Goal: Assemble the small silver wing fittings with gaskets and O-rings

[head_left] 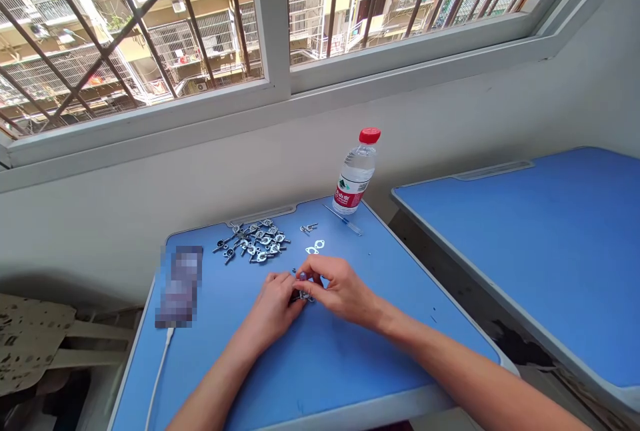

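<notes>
My left hand point(274, 306) and my right hand point(337, 288) meet at the middle of a blue desk point(320, 358). Both have their fingers pinched together on a small metal part point(303, 296) that is mostly hidden between them. Just beyond the hands lies a pile of several small metal fittings point(255, 242). A flat metal plate with holes point(315, 247) and another small metal piece point(309, 227) lie to the right of the pile.
A water bottle with a red cap point(356, 172) stands at the desk's far right corner, a thin blue pen-like tool point(344, 219) beside it. A blurred phone point(179, 286) with a white cable point(160, 371) lies at left. A second blue desk point(540, 244) stands to the right.
</notes>
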Motion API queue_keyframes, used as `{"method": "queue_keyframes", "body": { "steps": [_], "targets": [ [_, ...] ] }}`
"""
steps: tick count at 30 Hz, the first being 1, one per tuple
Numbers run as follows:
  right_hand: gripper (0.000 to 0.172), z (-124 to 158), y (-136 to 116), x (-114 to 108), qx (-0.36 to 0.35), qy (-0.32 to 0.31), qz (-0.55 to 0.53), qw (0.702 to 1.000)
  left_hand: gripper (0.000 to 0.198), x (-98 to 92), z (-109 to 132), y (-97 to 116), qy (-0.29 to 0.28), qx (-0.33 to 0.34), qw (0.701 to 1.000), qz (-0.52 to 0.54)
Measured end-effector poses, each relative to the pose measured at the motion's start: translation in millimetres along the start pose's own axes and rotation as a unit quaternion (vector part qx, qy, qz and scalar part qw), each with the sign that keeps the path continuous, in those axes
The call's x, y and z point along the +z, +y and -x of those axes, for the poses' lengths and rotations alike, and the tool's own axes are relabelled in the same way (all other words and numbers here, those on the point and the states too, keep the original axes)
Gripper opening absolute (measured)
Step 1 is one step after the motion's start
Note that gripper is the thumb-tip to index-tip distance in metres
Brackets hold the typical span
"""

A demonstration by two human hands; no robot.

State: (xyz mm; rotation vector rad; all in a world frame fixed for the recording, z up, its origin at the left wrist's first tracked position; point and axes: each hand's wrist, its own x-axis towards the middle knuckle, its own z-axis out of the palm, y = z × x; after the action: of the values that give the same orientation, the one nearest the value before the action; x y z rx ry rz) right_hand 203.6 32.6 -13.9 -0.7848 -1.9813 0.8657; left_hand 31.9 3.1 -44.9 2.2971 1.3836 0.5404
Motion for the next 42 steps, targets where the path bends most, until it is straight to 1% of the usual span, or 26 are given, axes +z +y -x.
{"method": "queue_keyframes", "body": {
  "steps": [2,4,6,7,9,10,12,14,16,18,20,22,26,28,31,36,39,42],
  "targets": [
    [0.015,-2.3,0.5,-2.7,0.02,0.004,-0.029,0.999,0.014,0.8,0.0,2.5,0.002,-0.012,1.0,-0.01],
    [0.015,-5.7,1.4,-8.4,0.055,0.013,-0.072,0.996,0.014,1.7,0.5,5.0,0.001,-0.027,1.0,-0.015],
    [0.015,-9.5,2.7,-16.4,0.083,0.036,-0.1,0.991,0.021,1.5,1.4,7.0,-0.003,-0.034,0.999,-0.013],
    [0.015,-11.2,3.6,-20.7,0.085,0.054,-0.103,0.99,0.026,0.7,2.0,7.9,-0.008,-0.036,0.999,-0.013],
    [0.014,-14.1,6.0,-28.1,0.075,0.083,-0.101,0.989,0.032,-2.8,3.0,9.8,-0.021,-0.037,0.999,-0.017],
    [0.013,-15.1,7.4,-30.7,0.073,0.086,-0.104,0.988,0.033,-5.4,3.5,10.9,-0.03,-0.037,0.999,-0.02],
    [0.01,-16.0,10.9,-32.8,0.073,0.072,-0.102,0.989,0.035,-12.1,4.6,13.5,-0.052,-0.031,0.998,-0.018],
    [0.006,-15.7,15.0,-30.6,0.055,0.051,-0.063,0.995,0.042,-19.5,6.1,16.1,-0.067,-0.026,0.997,-0.012],
    [0.009,-14.3,20.0,-25.5,0.018,0.033,-0.005,0.999,0.051,-25.6,7.9,17.7,-0.076,-0.023,0.997,-0.02],
    [0.016,-12.1,25.7,-19.1,-0.011,0.019,0.045,0.999,0.055,-29.3,9.5,17.8,-0.083,-0.026,0.995,-0.047],
    [0.019,-9.5,31.7,-12.8,-0.019,0.007,0.097,0.995,0.05,-30.2,10.5,16.3,-0.083,-0.031,0.993,-0.081],
    [0.02,-7.0,36.5,-7.7,-0.012,-0.004,0.156,0.988,0.041,-29.2,10.6,13.9,-0.08,-0.031,0.991,-0.099],
    [0.018,-3.9,37.4,-2.3,0.047,-0.038,0.26,0.964,0.019,-25.4,9.2,8.3,-0.074,-0.025,0.991,-0.104],
    [0.017,-3.7,34.3,-1.4,0.072,-0.062,0.305,0.948,0.012,-24.0,8.6,5.9,-0.069,-0.018,0.992,-0.104],
    [0.016,-4.4,29.7,-0.8,0.085,-0.085,0.342,0.932,0.012,-22.7,8.2,3.2,-0.063,-0.003,0.994,-0.094],
    [0.013,-5.0,28.7,1.0,0.094,-0.108,0.35,0.926,0.013,-23.1,7.7,3.4,-0.068,0.007,0.994,-0.089],
    [0.011,-4.5,30.8,2.0,0.088,-0.103,0.354,0.925,0.013,-24.4,6.7,3.9,-0.074,0.008,0.993,-0.09],
    [0.01,-5.1,31.7,0.0,0.054,-0.08,0.356,0.929,0.012,-26.2,5.8,1.3,-0.063,0.006,0.994,-0.089]
  ]
}}
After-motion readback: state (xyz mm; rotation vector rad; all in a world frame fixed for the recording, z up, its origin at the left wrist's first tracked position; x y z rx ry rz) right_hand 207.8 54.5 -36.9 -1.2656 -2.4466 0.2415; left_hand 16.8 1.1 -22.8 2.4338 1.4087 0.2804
